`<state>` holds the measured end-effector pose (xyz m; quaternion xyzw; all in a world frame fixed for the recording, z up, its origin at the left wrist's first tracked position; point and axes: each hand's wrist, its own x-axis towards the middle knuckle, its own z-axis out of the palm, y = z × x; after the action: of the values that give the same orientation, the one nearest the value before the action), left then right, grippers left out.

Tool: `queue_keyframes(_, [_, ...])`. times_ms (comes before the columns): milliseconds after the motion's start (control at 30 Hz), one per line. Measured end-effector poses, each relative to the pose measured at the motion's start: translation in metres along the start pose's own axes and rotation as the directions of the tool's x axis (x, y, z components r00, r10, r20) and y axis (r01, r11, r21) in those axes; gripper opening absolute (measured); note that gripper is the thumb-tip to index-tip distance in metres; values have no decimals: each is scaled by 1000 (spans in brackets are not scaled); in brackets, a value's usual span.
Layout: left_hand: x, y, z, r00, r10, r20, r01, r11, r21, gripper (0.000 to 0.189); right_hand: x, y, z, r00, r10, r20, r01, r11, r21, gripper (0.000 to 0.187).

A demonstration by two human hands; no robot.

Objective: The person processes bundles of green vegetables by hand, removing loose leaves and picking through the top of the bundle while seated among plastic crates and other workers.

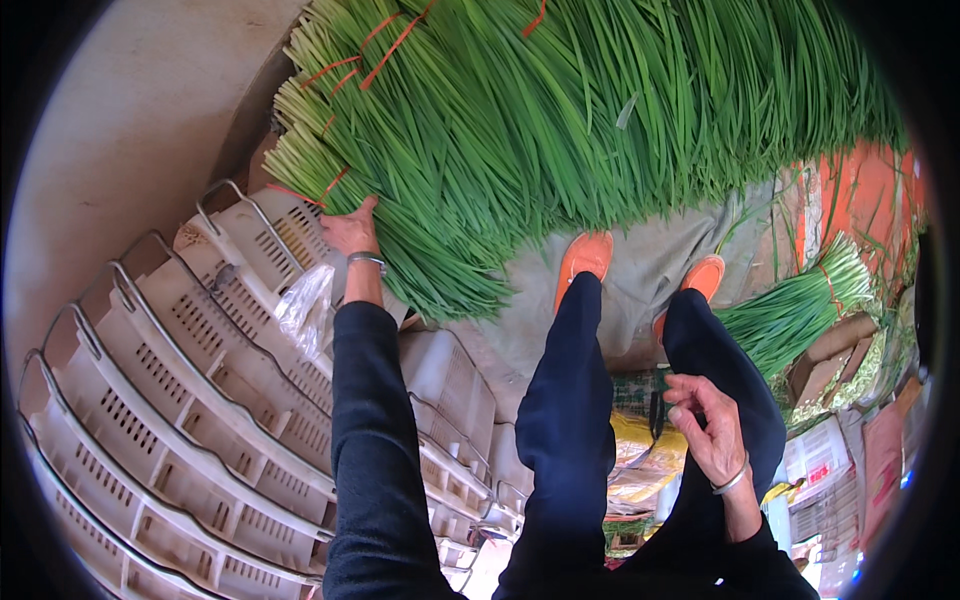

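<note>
My left hand (351, 229) reaches to the near bundle of green chives (427, 247). It touches the bundle's side just below the red tie (335, 180); how far the fingers close around the stalks is hidden. A metal bracelet (365, 259) circles that wrist. Beside the forearm, a clear plastic bag (306, 309) lies against the white crates. Over my right knee hovers my right hand (705, 427), holding nothing, with loosely bent fingers apart. More tied chives (585, 97) lie side by side in a long row ahead of my orange shoes (587, 259).
Stacked white plastic crates (217, 420) with wire handles rise on my left beside a wall (142, 97). A grey sheet (630, 262) covers the ground underfoot. At the right, another tied chive bundle (787, 315) rests near a cardboard box (832, 356) and scattered trimmings.
</note>
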<state>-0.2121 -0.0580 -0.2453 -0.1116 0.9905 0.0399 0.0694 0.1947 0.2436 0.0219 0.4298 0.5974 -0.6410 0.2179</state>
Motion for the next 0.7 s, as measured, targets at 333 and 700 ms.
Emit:
queue_keyframes(333, [2, -25, -64, 947, -42, 319, 78, 992, -99, 66, -1, 16, 21, 996, -43, 80, 35, 995, 98, 30])
queue_keyframes(700, [-236, 108, -256, 809, 466, 358, -403, 883, -239, 67, -12, 36, 12, 784, 174, 596, -552, 635, 541, 86])
